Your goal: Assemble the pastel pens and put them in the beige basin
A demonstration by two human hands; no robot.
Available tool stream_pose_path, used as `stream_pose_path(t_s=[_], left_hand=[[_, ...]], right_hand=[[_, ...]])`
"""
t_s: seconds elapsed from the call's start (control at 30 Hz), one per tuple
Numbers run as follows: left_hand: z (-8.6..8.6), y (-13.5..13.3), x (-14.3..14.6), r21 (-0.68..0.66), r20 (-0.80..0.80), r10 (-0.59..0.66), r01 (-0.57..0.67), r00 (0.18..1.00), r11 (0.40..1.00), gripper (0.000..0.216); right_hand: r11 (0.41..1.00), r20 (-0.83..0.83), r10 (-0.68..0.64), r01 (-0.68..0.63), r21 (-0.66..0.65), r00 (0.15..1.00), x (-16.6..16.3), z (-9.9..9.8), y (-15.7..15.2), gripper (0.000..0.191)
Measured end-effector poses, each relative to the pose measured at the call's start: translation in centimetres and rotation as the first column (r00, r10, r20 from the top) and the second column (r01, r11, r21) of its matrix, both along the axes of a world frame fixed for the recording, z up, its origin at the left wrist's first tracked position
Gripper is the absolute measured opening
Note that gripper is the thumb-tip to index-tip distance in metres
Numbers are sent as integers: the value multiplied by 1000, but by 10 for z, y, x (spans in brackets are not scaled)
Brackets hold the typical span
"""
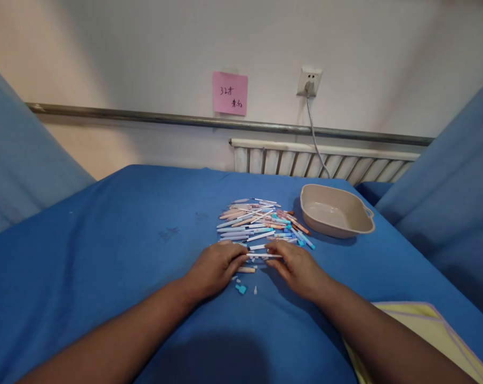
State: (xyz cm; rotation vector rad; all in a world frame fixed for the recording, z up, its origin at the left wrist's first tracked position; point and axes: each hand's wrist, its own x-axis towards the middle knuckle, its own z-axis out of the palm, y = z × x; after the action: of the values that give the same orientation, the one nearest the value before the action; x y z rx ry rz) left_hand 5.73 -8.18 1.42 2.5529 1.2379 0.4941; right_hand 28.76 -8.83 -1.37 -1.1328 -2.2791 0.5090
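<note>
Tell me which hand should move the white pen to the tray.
Right, probably. The right hand holds one end of the white pen and lies on the side of the tray; the left hand, on the other end, would have to reach past it.

head cam | worn, looks forward and down | near blue table [105, 256] | faces wall [145, 53]
</note>
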Motion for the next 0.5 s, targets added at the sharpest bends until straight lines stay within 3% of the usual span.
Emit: stream_pose_path(t_s=[0.13, 0.33, 0.5], left_hand=[[-4, -7, 6, -38, 57, -40, 43, 998, 998, 19], [-7, -9, 5, -123, 240, 38, -9, 970, 992, 38], [-5, -9, 4, -115, 275, 56, -24, 960, 993, 26]], right_hand=[[996, 40, 80, -78, -49, 996, -6, 4, -8, 13], [997, -29, 58, -59, -45, 998, -3, 1, -6, 11], [998, -34, 47, -48, -47, 998, -1, -3, -3, 11]])
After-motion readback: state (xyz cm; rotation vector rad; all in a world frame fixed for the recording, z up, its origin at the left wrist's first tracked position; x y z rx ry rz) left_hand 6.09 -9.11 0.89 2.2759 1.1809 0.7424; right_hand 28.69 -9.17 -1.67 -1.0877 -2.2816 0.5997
